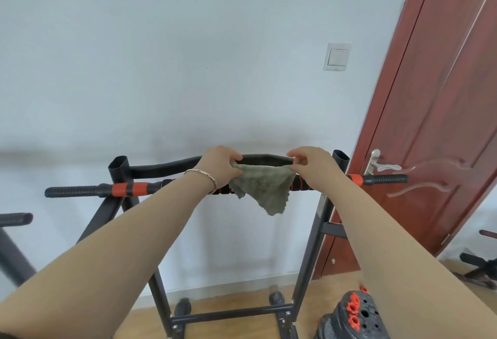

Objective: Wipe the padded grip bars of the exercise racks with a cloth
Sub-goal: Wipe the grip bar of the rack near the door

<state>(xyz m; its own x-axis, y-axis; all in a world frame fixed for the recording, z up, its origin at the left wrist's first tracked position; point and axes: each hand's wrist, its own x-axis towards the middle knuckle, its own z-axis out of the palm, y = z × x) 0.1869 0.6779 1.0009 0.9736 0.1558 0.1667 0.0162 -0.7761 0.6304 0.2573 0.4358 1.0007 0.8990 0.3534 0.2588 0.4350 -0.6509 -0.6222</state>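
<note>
Arms reach forward, left hand and right hand fingers pinching the cloth taut above the grip bar.

open wall space above the grip bar; door handle seemingly crowds its right end.

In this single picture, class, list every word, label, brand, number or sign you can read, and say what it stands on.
None can be read.
The cloth, held by the left hand and right hand, the rack's padded grip bar, the wall switch and the door show no lettering.
A pale patch on the rack's right upright is too blurred to tell.
</note>
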